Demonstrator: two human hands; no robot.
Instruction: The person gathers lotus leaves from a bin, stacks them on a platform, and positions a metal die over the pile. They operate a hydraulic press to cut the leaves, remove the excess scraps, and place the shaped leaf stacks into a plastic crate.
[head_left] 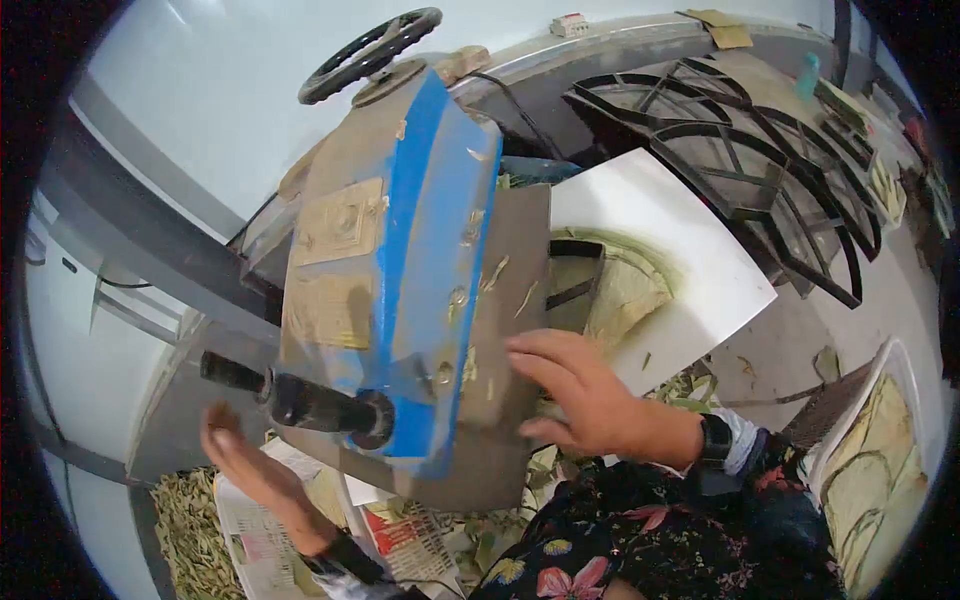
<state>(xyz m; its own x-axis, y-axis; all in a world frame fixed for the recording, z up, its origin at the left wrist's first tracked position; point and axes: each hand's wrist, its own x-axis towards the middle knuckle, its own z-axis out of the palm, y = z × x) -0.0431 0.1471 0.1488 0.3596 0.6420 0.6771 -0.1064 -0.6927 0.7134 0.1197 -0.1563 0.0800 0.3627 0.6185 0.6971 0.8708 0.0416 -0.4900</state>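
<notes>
A dusty blue cutting press head (pixel 395 270) stands in front of me, with a grey-brown plate (pixel 510 300) along its underside. Beside a black handle (pixel 320 405) on the press, my left hand (pixel 255 475) is raised with its fingers stretched out and holds nothing. My right hand (pixel 600 400) is also open, its fingertips right at the plate's edge. Partly hidden under the head, a black metal cutting die (pixel 575 250) shows on a white board (pixel 690 240). A pale green leaf stack (pixel 630 295) lies next to the die, with green staining around it.
Several curved black metal frames (pixel 745 170) lie at the upper right. A white basket (pixel 815 465) of cut leaves stands at my right. Leaf scraps (pixel 185 525) are heaped at lower left, beside white baskets (pixel 240 520). A black handwheel (pixel 370 55) tops the press.
</notes>
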